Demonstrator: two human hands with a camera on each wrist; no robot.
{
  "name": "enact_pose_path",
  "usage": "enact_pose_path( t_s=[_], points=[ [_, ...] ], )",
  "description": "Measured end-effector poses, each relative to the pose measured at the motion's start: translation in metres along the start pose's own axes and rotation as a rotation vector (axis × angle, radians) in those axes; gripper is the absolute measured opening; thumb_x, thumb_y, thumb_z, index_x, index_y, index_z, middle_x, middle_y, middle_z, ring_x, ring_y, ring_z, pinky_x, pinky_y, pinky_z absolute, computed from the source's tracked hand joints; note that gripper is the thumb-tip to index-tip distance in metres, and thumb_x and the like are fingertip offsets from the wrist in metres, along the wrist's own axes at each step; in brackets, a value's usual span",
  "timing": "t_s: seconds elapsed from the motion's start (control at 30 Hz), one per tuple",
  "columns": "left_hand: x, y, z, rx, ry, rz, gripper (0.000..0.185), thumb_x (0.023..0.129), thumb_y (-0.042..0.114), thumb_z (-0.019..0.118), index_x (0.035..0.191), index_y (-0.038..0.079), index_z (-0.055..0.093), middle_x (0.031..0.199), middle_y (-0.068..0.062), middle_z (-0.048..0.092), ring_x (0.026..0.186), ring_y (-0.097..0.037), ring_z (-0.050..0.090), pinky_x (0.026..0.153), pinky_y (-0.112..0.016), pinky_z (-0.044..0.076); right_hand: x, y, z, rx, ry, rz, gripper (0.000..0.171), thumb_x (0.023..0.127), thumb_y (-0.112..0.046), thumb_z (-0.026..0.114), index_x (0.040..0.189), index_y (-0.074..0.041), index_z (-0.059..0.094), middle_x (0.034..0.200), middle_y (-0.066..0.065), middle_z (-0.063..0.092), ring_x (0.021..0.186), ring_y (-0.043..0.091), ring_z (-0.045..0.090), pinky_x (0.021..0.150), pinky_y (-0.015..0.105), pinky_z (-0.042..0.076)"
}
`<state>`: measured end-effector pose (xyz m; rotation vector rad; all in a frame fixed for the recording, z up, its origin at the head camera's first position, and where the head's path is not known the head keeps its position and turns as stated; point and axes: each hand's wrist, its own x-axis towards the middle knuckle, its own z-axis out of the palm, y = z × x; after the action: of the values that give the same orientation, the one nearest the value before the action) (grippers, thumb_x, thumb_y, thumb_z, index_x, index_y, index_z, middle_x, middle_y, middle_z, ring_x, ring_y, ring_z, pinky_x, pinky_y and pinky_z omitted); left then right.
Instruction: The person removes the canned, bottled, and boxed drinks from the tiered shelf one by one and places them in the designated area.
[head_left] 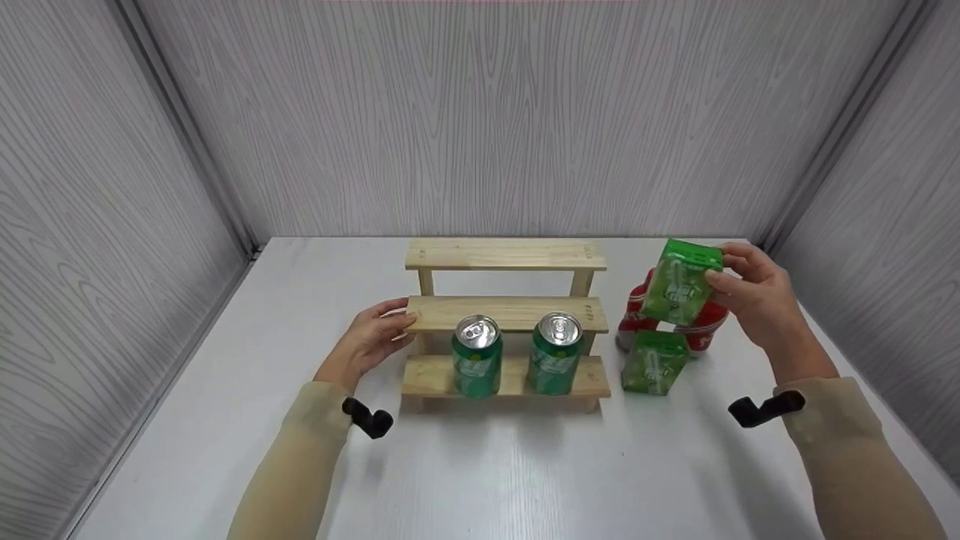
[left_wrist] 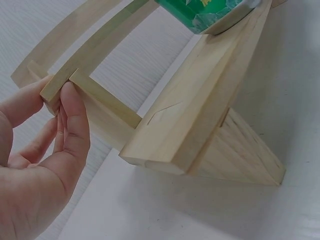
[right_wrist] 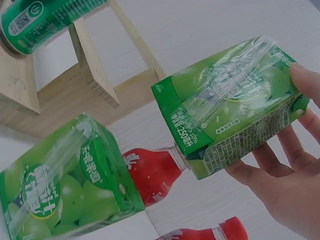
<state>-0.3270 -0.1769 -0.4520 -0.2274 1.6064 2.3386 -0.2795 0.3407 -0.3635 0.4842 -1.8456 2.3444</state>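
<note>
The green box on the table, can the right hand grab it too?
Probably not yet. The right hand already holds a green carton. The green box stands just below, nothing covering it.

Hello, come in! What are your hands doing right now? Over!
Left hand grips the wooden three-step shelf at its middle step. Right hand holds a green juice carton lifted above the table. Two green cans fill the bottom step.
</note>
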Motion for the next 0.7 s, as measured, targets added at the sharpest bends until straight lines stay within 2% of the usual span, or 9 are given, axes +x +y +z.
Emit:
enact_pose_path(
  t_s=[0.2,0.4,0.57,0.7],
  points=[
    [0.000,0.000,0.001,0.011,-0.001,0.000,0.062,0.080,0.000,0.070,0.135,0.004,0.042,0.113,-0.013,0.052,0.084,-0.018,0.060,0.070,-0.029,0.051,-0.011,0.002,-0.017,-0.013,0.041,0.008,0.027,0.089,0.008,0.056,0.114,-0.001,0.055,0.104,0.010,0.052,0.092,0.019,0.058,0.078,0.033,0.052],
    [0.000,0.000,0.000,0.008,-0.007,0.005,0.062,0.080,0.000,0.071,0.134,0.003,0.042,0.111,-0.013,0.053,0.083,-0.018,0.061,0.070,-0.029,0.051,-0.022,0.005,-0.035,0.039,0.059,0.011,0.027,0.088,0.011,0.054,0.113,0.000,0.056,0.103,0.010,0.052,0.092,0.020,0.059,0.076,0.035,0.053],
    [0.001,0.001,0.000,-0.005,-0.010,0.003,0.061,0.080,0.000,0.071,0.134,0.003,0.043,0.108,-0.012,0.055,0.082,-0.018,0.061,0.070,-0.029,0.051,-0.030,0.006,-0.047,0.033,0.089,0.020,0.028,0.088,0.011,0.055,0.114,0.000,0.057,0.104,0.009,0.053,0.094,0.020,0.057,0.077,0.035,0.053],
    [0.001,0.001,0.001,-0.006,-0.007,0.001,0.060,0.080,0.000,0.071,0.134,0.003,0.043,0.108,-0.012,0.055,0.083,-0.018,0.061,0.070,-0.029,0.051,-0.037,0.010,-0.059,0.037,0.070,0.010,0.028,0.089,0.012,0.051,0.115,0.001,0.055,0.105,0.010,0.052,0.095,0.020,0.057,0.077,0.035,0.053]
  ],
)
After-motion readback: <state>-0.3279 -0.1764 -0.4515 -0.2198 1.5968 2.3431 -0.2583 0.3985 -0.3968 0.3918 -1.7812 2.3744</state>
